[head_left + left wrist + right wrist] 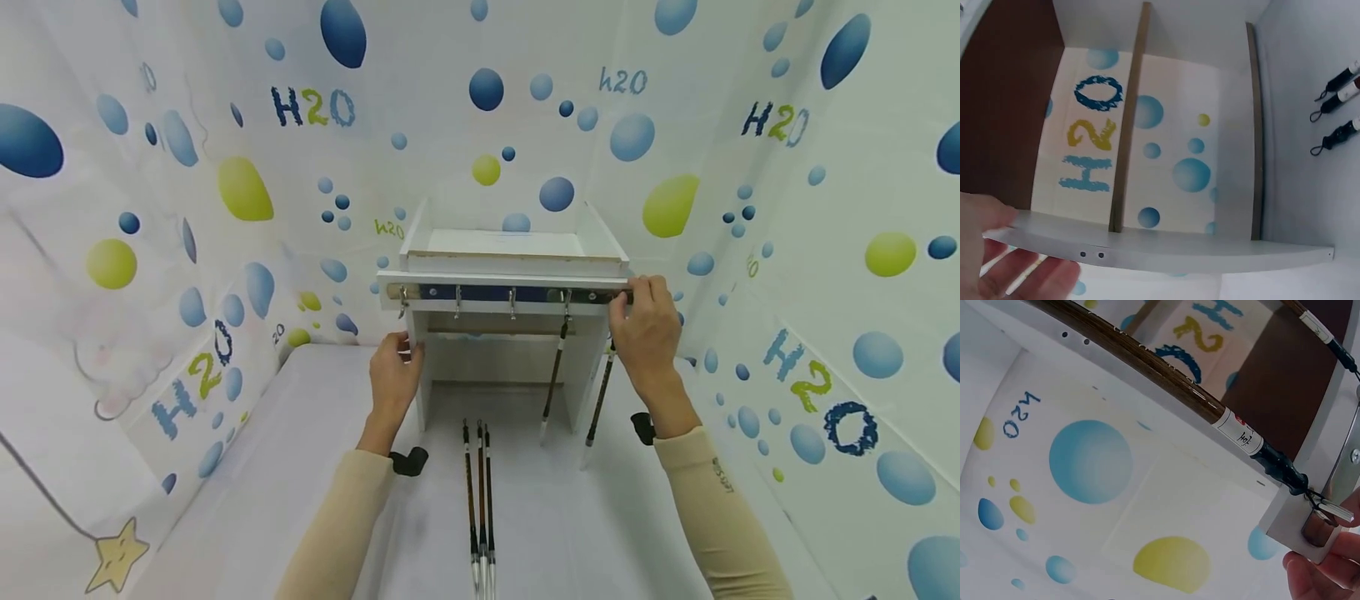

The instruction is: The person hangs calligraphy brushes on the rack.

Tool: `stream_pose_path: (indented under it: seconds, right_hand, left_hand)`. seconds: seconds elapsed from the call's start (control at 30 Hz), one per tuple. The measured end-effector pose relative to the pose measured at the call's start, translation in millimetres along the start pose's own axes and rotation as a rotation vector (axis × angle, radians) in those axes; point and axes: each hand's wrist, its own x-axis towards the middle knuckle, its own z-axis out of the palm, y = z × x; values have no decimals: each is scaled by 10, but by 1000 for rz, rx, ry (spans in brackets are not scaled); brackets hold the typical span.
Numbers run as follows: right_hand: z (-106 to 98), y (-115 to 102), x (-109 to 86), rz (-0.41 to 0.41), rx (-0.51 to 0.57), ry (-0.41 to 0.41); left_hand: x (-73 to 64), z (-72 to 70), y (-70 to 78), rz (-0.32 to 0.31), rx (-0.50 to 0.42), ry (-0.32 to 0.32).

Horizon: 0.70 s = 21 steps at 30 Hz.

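Note:
My left hand (395, 375) holds the left side panel (1210, 253) of a small white shelf. In the left wrist view its thumb (988, 211) lies inside the panel and the fingers outside. My right hand (651, 329) grips the right end of the shelf's hook rail (480, 293), fingers right at the last hook. From that hook a brown-handled calligraphy brush (1147, 364) hangs by its cord loop. Another calligraphy brush (555, 367) hangs from the neighbouring hook. Three more brushes (482, 483) lie side by side on the table, loops toward the shelf.
Several metal hooks (458, 302) line the rail; those left of the hung brushes are bare. An open-topped tray section (517, 265) sits above the rail. Printed sheeting (420, 100) surrounds the white table (330, 392) at the back and sides.

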Motion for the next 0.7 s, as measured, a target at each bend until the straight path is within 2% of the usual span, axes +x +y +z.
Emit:
stream_pose_path:
  seconds: [0.17,0.27,0.4,0.47,0.63,0.7]
  right_hand:
    - [6,1,10,-8,-12,5]
    - [11,5,21,-15,-22,9]
    - [20,6,34,-19,-34,15]
    - [21,2,43,-17,-38,18]
    - [22,-7,41,-8,-48,8]
    - [28,-8,34,-5,-51,7]
  left_hand:
    - [-180,-44,-1,-83,28,-14]
    - [-332,-56,-1,-131,62,-60]
    - [-560,-60,4,-186,77,-204]
    - [-681,-48,-8,-221,45,-291]
    - [-987,44,-64,-331,-27,-488]
    - [-1102,94,-89,-354,-16,-546]
